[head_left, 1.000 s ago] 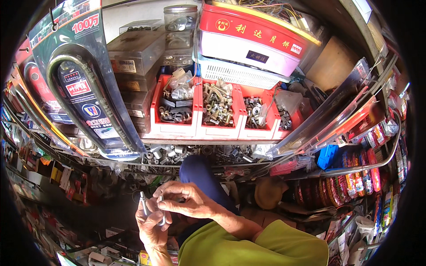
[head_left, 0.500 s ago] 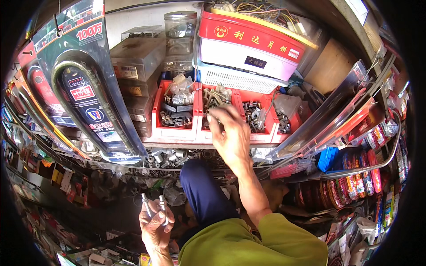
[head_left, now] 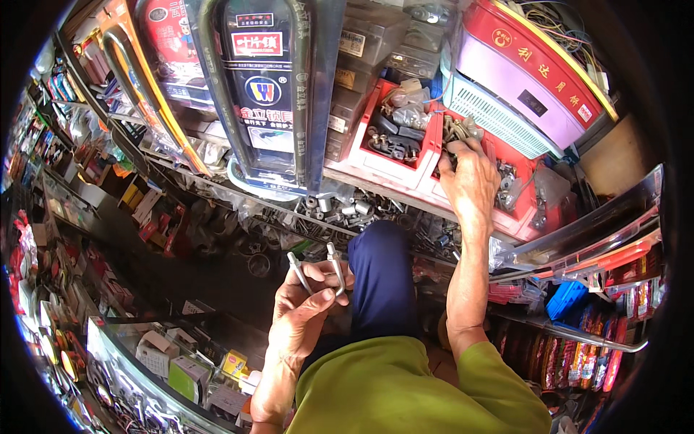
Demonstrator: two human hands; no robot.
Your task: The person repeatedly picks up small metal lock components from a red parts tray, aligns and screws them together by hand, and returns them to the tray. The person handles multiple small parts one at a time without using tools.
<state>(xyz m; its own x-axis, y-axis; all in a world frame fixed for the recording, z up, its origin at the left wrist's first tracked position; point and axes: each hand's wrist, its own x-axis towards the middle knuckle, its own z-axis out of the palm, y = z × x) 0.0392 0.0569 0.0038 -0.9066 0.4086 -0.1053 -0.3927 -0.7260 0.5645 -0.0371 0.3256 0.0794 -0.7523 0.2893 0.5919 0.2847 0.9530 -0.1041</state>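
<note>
2 bolts (head_left: 318, 269) in L hand (head_left: 303, 307), R hand (head_left: 470, 181) in red bin (head_left: 506, 217)

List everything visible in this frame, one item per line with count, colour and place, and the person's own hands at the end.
bolts: two, silver, upright in the left hand, centre.
bins: several, red, on the shelf at upper centre, holding metal fittings.
loose fittings: many, silver, on the ledge below the bins.
lock packs: about three, black and red with curved shackles, hanging at upper left.
basket: one, white slatted, above the bins.
box: one, red and pale, upper right.
small cartons: several, mixed colours, under glass at lower left.
left hand: one, grips the bolts.
right hand: one, reaching into a red bin among the fittings.
</note>
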